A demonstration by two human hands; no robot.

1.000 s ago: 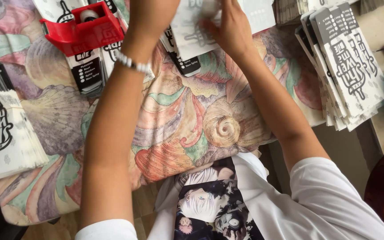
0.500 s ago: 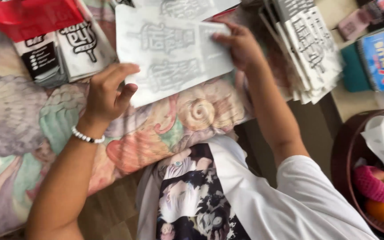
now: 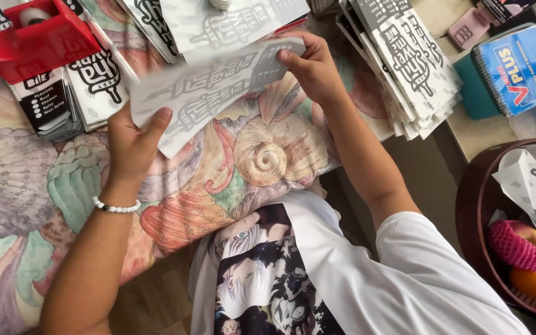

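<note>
Paper sheet (image 3: 209, 93), printed grey, held between our two hands above the shell-patterned cloth (image 3: 63, 186).

Our left hand (image 3: 133, 146) grips its lower edge, our right hand (image 3: 310, 68) pinches the top corner; a red tape dispenser (image 3: 32, 40) sits beyond, printed stacks (image 3: 414, 62) to the right.

Bright, even daylight, soft w/ no hard shadows; faint shade under the forearms on the patterned cloth (image 3: 268, 161). Mild glare on the red tape dispenser (image 3: 35, 40) and blue notebook (image 3: 522, 62) cover. Held paper sheet (image 3: 212, 93) slightly motion-blurred, print smeared. Rest mostly sharp. Slight wide-angle stretch at edges.
</note>
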